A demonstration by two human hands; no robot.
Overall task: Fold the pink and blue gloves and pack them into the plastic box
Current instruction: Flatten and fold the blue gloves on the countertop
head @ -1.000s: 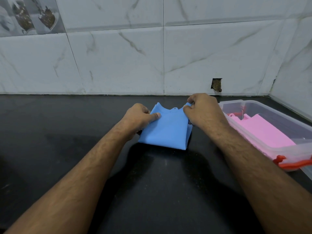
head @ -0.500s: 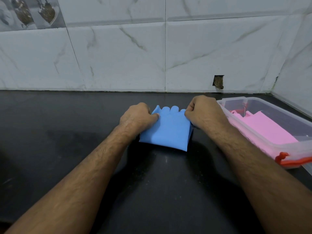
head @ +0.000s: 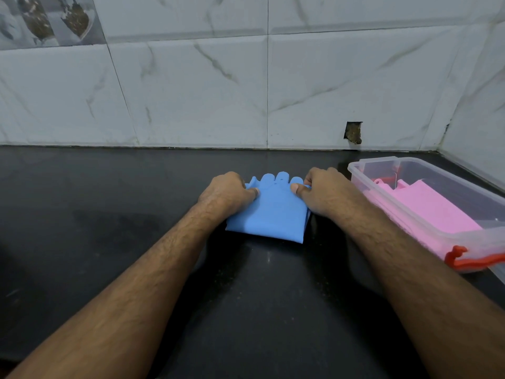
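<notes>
1. We see the blue glove [head: 269,214] lying folded on the black counter [head: 109,214], its rounded fingertips pointing away from us toward the tiled wall [head: 191,91], its fold at the near edge.
2. It lies between our hands: our left hand [head: 228,191] pinches its left edge with curled fingers and thumb on top, and our right hand [head: 323,191] pinches its right edge the same way.
3. The glove looks smooth, matte and doubled over.
4. The pink glove [head: 431,209] lies folded inside the clear plastic box [head: 363,166] with the red clip, just right of our right hand.
</notes>
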